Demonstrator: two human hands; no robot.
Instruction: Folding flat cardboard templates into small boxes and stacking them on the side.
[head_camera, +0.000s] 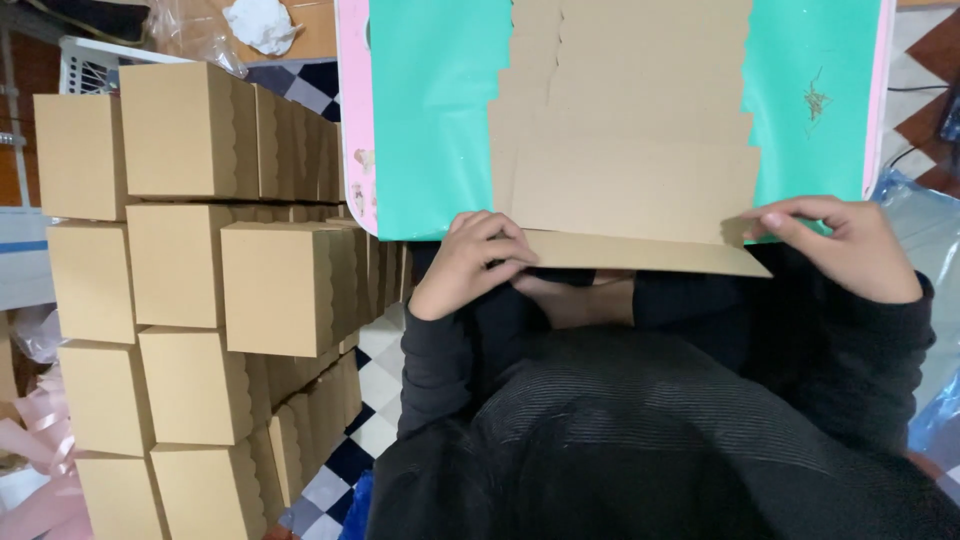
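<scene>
Flat brown cardboard sheet (630, 150), unfolded, lying on a green table top (430, 120) with a pink rim. Scalloped, wavy edges down both long sides, faint crease lines across. Near flap (640, 253) bent along a fold at the table's near edge, apparently tipped downward, pinched at each end by left hand (470, 262) and right hand (835, 245).
</scene>
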